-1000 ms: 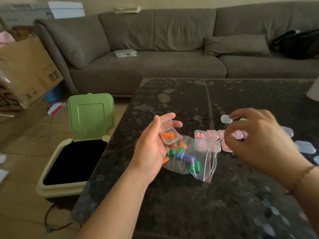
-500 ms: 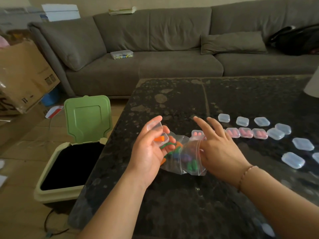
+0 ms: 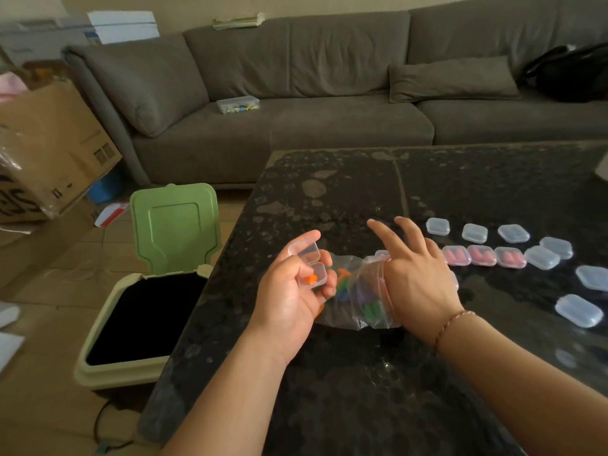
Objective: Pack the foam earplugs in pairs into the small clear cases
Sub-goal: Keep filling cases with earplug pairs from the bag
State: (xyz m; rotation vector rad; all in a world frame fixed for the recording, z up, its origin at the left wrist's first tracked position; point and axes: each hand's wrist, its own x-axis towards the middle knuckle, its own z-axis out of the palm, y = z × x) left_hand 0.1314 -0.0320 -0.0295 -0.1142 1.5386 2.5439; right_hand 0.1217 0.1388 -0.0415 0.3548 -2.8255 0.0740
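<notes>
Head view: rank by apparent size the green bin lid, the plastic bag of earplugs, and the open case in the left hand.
1. Green bin lid
2. Plastic bag, partly hidden by both hands
3. Open case

Both forearms bare, no sleeves in view. R wrist wears thin braided bracelet [image 3: 452, 322], reddish-brown. Hands w/o gloves.

Bare table [image 3: 345, 383] lies near the person; cases [image 3: 539, 256] crowd the right, the bag [image 3: 358, 291] sits mid-table.
</notes>
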